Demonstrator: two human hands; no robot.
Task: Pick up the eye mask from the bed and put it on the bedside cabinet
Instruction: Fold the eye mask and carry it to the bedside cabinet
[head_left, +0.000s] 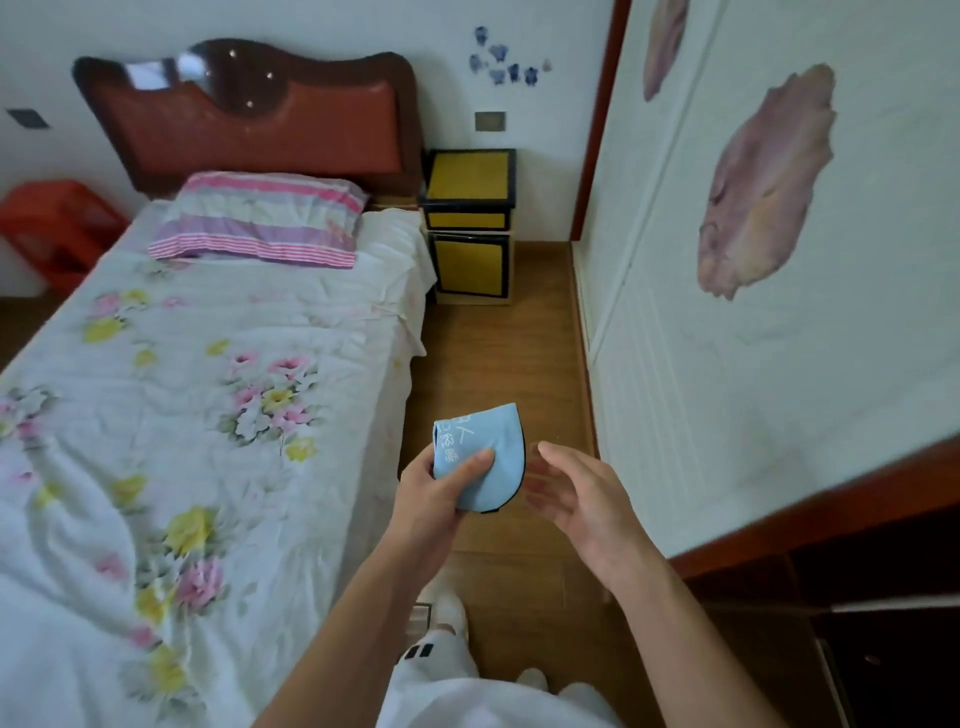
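Observation:
My left hand (436, 493) grips a light blue eye mask (493, 457) with white printed characters and a dark edge, folded over, held above the wooden floor beside the bed. Just to its right my right hand (576, 499) hovers with fingers spread, holding nothing and not touching the mask. The bed (197, 395), under a white floral sheet, lies to the left. The bedside cabinet (470, 174), yellow panels in a black frame, stands far ahead beside the headboard, its top bare.
A striped pink pillow (260, 218) lies at the head of the bed under a red-brown headboard (260, 119). A wardrobe (779, 260) with flower decals lines the right side. A narrow wooden floor aisle (498, 353) runs to the cabinet. A red crate (57, 223) sits far left.

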